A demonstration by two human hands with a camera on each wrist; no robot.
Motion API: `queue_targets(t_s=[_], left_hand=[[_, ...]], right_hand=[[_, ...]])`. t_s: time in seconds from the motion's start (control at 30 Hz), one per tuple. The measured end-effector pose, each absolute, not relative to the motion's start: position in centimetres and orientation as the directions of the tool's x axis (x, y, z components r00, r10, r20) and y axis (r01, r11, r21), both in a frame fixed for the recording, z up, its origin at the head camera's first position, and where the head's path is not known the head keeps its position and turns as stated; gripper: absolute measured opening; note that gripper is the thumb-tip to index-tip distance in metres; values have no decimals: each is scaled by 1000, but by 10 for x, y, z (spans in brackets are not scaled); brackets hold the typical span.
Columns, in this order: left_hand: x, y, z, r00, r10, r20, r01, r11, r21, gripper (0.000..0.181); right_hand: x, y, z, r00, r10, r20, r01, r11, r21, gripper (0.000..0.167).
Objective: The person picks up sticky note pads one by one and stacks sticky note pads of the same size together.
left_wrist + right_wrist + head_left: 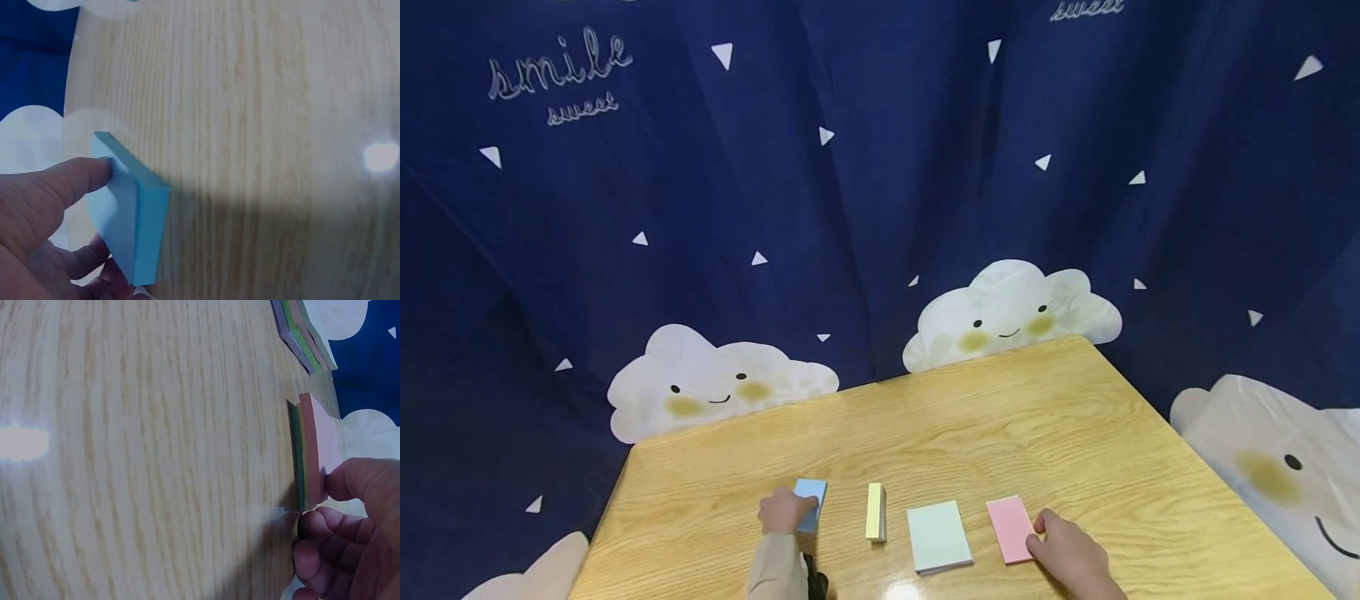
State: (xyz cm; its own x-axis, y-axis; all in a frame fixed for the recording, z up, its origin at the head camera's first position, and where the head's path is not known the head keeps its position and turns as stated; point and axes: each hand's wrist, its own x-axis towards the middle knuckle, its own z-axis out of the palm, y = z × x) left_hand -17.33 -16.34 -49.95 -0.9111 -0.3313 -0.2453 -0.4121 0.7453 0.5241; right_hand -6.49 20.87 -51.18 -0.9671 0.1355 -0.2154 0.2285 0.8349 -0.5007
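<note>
My left hand (782, 510) grips a blue sticky note pad (812, 493) at the left of the group. In the left wrist view the thumb presses the face of the blue pad (119, 209), with fingers curled at its lower edge. On the right, a pink sticky note pad (1011, 528) is pinched at its right edge by my right hand (1070, 552). The right wrist view reveals yellowish and green layers under the pink pad (320, 447); the thumb lies on its face, and the other fingers curl by its edge.
Between the hands lie a narrow yellow pad (874, 511) and a larger pale green square pad (938, 536) with coloured layers. All sit on a wooden table (880, 433). A dark blue curtain (880, 192) with clouds hangs behind the table.
</note>
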Motion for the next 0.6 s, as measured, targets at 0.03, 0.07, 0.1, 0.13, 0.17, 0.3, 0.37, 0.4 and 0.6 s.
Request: queue_targets(t_s=[0.03, 0.07, 0.1, 0.13, 0.17, 0.3, 0.37, 0.4, 0.6], left_hand=[[-173, -163, -498, -911, -329, -250, -413, 747, 521, 49], [-173, -162, -497, -912, -322, -253, -409, 751, 518, 48], [-173, -162, -496, -914, -315, -254, -404, 757, 514, 48], [-172, -161, -494, -918, -304, -256, -396, 758, 518, 47], [-172, -161, -493, -922, -293, -254, -386, 760, 523, 46], [-171, -161, -493, -939, -237, -250, -339, 770, 541, 40], [-173, -163, -497, -941, -227, -252, -332, 769, 547, 40], [-175, -164, -500, -940, -228, -253, -333, 767, 548, 41], [-209, -198, -579, -963, -177, -204, -263, 788, 557, 46]], right_hand=[[-65, 209, -512, -967, 136, -217, 230, 834, -501, 18], [-65, 209, -512, -966, 138, -216, 231, 835, -500, 18], [-65, 209, -512, -966, 139, -216, 232, 833, -502, 18], [-65, 210, -512, -967, 137, -214, 229, 834, -503, 18], [-65, 210, -513, -967, 139, -214, 232, 831, -506, 18], [-65, 209, -512, -969, 132, -206, 223, 827, -517, 19], [-65, 209, -512, -970, 130, -207, 222, 826, -518, 19], [-65, 209, -512, -970, 127, -206, 219, 828, -517, 19], [-65, 209, -513, -971, 132, -202, 218, 835, -504, 18]])
